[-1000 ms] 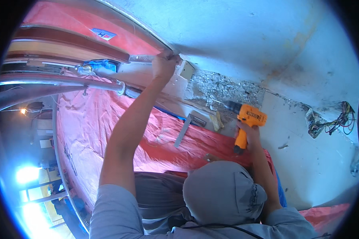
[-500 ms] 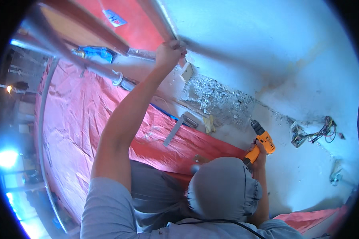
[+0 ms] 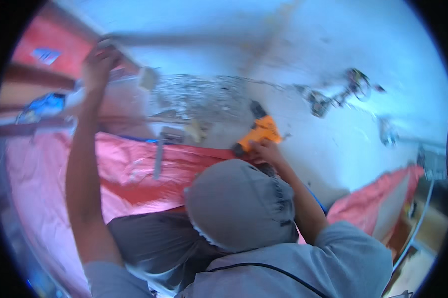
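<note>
Neither of my own hands shows. Before me a co-worker in a grey cap point(image 3: 239, 206) and grey shirt is crouched. The co-worker's right hand point(image 3: 267, 152) is wrapped round the grip of an orange cordless drill point(image 3: 264, 128), whose black chuck points up toward the rough patch of wall point(image 3: 204, 94). Their left hand point(image 3: 100, 62) is raised to the edge of a red panel point(image 3: 67, 37); blur hides whether it grips anything.
A pale block point(image 3: 147, 78) sits at the patch's left end. Loose wires point(image 3: 355, 84) hang from a wall box point(image 3: 317, 103) at right. Red sheeting point(image 3: 45, 174) spreads below, with a metal square point(image 3: 159, 159) on it. A blue bag-like thing point(image 3: 45, 105) lies far left.
My view has swung right, so the scene sits further left and higher. The co-worker still holds the drill and keeps the left arm raised. More red sheeting shows at right.
</note>
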{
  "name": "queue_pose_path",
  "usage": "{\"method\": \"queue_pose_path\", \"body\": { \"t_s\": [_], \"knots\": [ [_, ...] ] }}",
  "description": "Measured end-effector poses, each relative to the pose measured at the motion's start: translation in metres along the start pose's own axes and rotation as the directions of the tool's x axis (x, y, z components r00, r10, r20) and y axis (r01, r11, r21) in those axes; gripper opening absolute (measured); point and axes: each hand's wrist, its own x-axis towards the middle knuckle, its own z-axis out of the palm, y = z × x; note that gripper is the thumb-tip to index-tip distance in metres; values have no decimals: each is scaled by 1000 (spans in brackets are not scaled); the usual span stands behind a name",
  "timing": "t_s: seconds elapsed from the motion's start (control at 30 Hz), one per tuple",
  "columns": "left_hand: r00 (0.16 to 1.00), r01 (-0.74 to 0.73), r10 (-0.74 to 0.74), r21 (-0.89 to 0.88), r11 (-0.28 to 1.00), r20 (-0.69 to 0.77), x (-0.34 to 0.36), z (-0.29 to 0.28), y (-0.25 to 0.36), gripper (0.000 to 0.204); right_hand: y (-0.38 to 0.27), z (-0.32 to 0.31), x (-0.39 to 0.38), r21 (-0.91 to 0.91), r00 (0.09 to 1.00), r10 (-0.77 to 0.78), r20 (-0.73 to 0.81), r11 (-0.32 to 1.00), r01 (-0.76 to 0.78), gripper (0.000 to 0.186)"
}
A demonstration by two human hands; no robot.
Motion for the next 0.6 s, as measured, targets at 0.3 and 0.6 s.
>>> {"method": "queue_pose_path", "body": {
  "t_s": [0.3,0.6],
  "knots": [
    [746,-576,586,748,331,316,20,-25,35,25,18,32,-18,-585,947,-292,136,747,315,33],
    [957,-287,155,717,635,245,-14,-51,109,36,-138,111,-52,-192,880,-416,229,867,460,24]
  ]
}}
